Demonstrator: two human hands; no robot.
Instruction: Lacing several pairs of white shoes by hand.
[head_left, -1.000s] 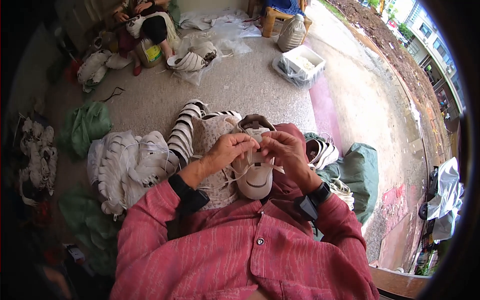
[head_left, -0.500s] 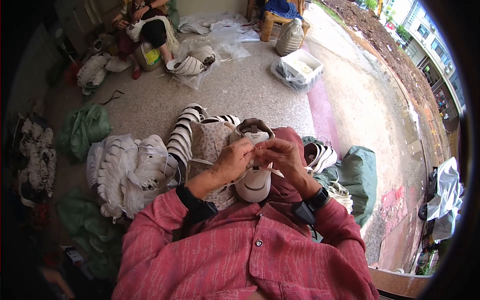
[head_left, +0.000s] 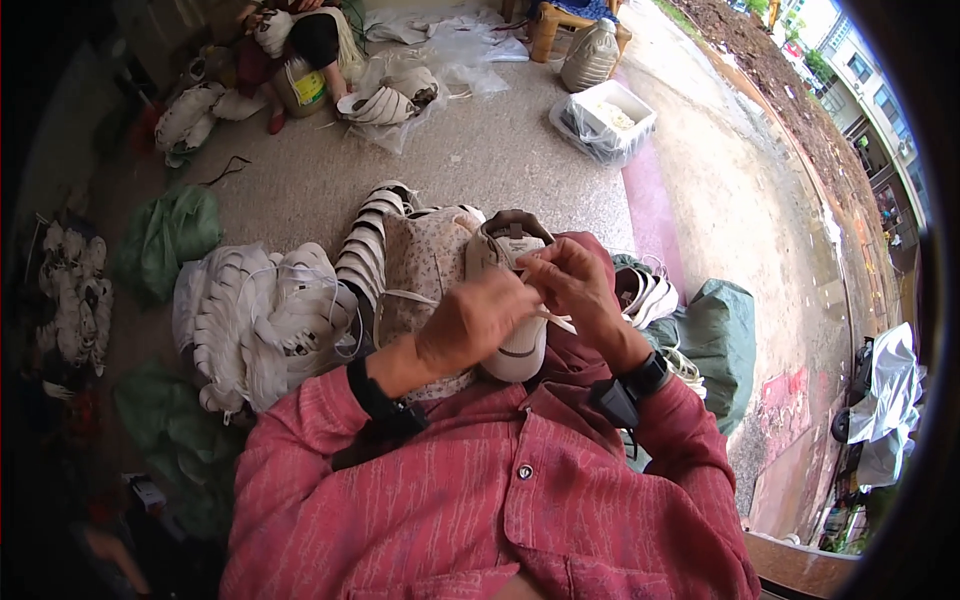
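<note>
A beige shoe (head_left: 516,362) rests on my lap, its toe toward me and its dark-lined collar facing away. My right hand (head_left: 580,298) is closed in a pinch over the shoe's right side, at a thin piece of shoelace near its tongue. A pale shoelace end (head_left: 561,323) sticks out below that hand. My left hand (head_left: 482,316) lies across the middle of the shoe with its fingers curled. Motion smears those fingers, so whatever they hold cannot be made out. Another length of lace (head_left: 409,296) lies over the flowered cloth (head_left: 415,255) on my left thigh.
White shoes (head_left: 270,320) are heaped at my left, beside a row of nested shoes (head_left: 366,240). Green bags (head_left: 716,335) lie on both sides. More shoes (head_left: 645,295) sit at right. Ahead are a white tub (head_left: 622,105) and a seated co-worker (head_left: 315,45) with shoes.
My left hand has moved away from the pinch beside my right hand, down over the shoe. My right hand has shifted slightly right. The view has tilted a little.
</note>
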